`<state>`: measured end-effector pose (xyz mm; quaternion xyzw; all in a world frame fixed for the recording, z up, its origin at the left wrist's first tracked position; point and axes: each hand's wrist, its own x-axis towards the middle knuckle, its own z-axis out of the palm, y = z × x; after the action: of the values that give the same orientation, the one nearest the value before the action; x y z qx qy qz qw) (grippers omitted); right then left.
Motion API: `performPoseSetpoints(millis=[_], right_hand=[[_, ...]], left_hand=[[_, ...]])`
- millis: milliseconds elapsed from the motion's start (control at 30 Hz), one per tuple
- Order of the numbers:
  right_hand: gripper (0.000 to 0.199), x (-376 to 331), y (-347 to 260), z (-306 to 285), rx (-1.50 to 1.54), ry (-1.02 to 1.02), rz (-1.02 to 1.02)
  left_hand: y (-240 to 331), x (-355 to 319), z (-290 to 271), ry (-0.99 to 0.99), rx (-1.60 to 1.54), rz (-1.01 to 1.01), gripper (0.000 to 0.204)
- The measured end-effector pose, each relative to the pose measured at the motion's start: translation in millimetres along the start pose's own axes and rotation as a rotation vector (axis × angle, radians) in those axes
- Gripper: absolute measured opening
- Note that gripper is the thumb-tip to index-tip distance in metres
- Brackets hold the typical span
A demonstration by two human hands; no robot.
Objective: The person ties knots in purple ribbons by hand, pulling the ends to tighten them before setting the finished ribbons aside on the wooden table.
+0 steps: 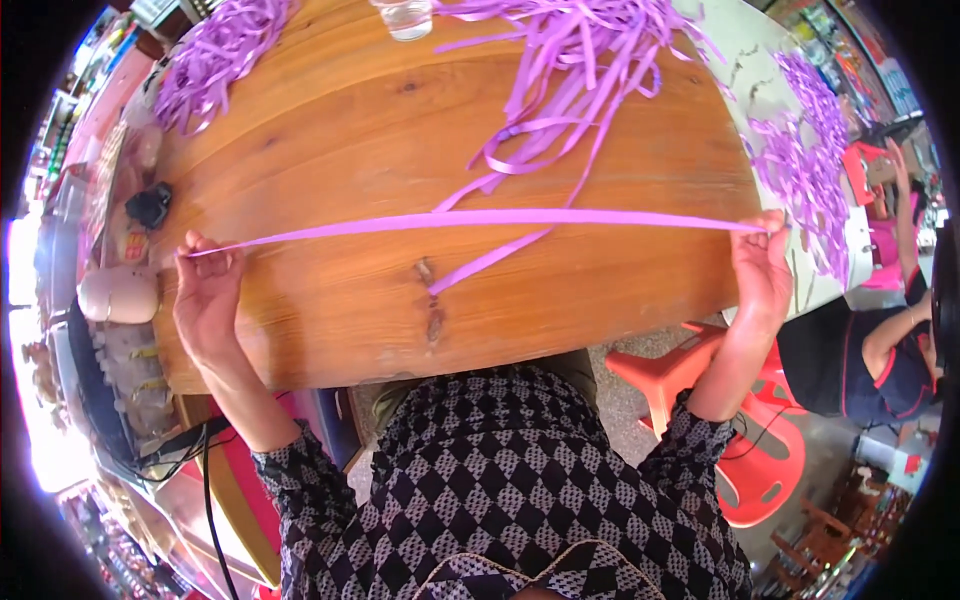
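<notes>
A long purple ribbon (480, 217) is stretched across the near part of the wooden table (330, 180). My left hand (210, 290) pinches its left end, and my right hand (762, 265) pinches the other end near the table's right edge. Both arms are spread wide, and the strip bows slightly between them. Beyond it lies a loose heap of purple ribbons (580, 60), with some strips trailing toward me. The tip of one loose ribbon (480, 267) shows on the near side of the stretched one.
Another purple ribbon pile (225, 60) sits at the far left, and a shiny purple bundle (805, 160) lies on a white surface at right. A clear cup (405, 18) stands at the back. Red plastic stools (765, 450) and another person (870, 350) are at my right.
</notes>
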<state>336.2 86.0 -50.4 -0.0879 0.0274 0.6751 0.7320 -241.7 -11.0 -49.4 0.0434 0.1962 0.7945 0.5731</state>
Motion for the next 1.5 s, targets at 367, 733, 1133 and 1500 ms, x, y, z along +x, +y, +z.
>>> performPoseSetpoints(millis=[367,733,1133,1500], right_hand=[[0.008,5.3,-6.1,-8.4,-0.014,-0.032,-0.007],[0.022,-14.4,20.1,11.6,-0.377,-0.311,0.142],[0.018,-20.1,27.9,4.6,-0.306,-0.22,0.094],[0.01,-48.7,104.5,19.4,-0.747,-0.265,0.285]], left_hand=[[-17.2,7.3,17.1,0.144,-0.313,0.182,0.01],[-6.5,4.3,21.7,-0.179,-0.285,-0.08,0.012],[15.5,32.2,-32.5,-0.178,-0.285,-0.119,0.011],[-133.9,-56.1,90.7,-0.146,0.92,0.033,0.008]])
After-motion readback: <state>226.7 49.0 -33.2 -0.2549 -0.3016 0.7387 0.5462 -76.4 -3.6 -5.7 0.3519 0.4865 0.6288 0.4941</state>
